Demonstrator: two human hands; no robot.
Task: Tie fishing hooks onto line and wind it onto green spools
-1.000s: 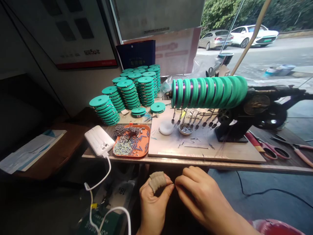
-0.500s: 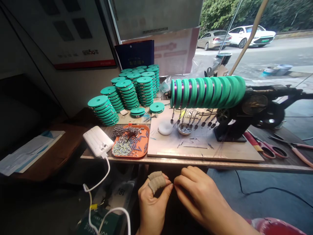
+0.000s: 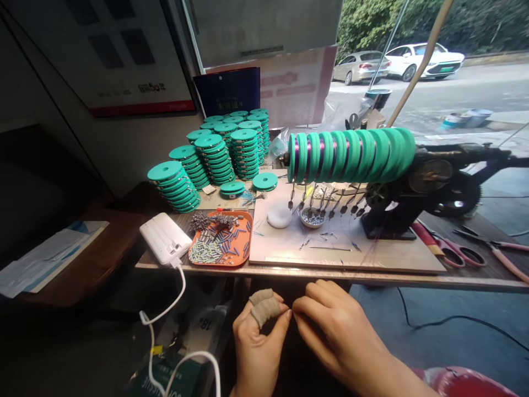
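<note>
My left hand (image 3: 258,339) and my right hand (image 3: 336,328) meet fingertip to fingertip just below the table's front edge (image 3: 330,274). Both are pinched closed on something too fine to make out. A beige wrap (image 3: 262,307) covers my left forefinger. Above them, on the table, a winding machine (image 3: 417,187) carries a row of green spools (image 3: 351,154) on its shaft, with small weights hanging from them over a pale board (image 3: 372,251).
Stacks of green spools (image 3: 215,157) stand at the back left. An orange tray (image 3: 221,240) of small tubes, a white power bank (image 3: 165,238) with cable, a white disc (image 3: 279,216), a small bowl (image 3: 312,218) and scissors (image 3: 458,252) lie around. Papers (image 3: 45,258) rest on a side surface.
Both hands stay pinched together below the table edge and have barely shifted. The view has drifted slightly.
</note>
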